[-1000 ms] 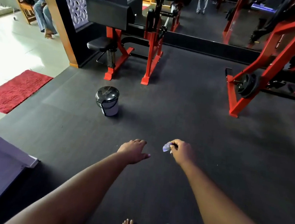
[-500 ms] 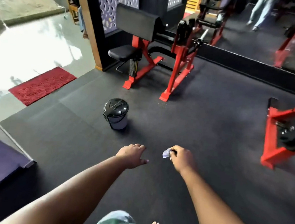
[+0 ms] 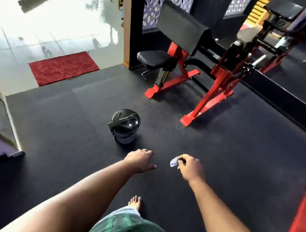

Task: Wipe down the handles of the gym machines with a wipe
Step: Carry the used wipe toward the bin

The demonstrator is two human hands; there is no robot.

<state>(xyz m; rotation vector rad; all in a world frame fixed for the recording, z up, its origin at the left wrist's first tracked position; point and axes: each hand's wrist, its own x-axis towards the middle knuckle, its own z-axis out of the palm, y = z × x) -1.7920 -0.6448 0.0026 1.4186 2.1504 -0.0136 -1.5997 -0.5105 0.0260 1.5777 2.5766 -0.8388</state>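
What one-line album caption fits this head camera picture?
Right hand pinching a crumpled white wipe, left hand empty, above a black-lidded round bin near a red-framed gym machine.

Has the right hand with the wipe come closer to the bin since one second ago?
Yes. The right hand, pinching the wipe, is now nearer the bin on the floor; the gap between them has shrunk as the person walks toward it.

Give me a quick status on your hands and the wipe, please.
Right hand pinching crumpled wipe; left hand open, empty. No machine handle touched. Lidded bin on the floor just ahead.
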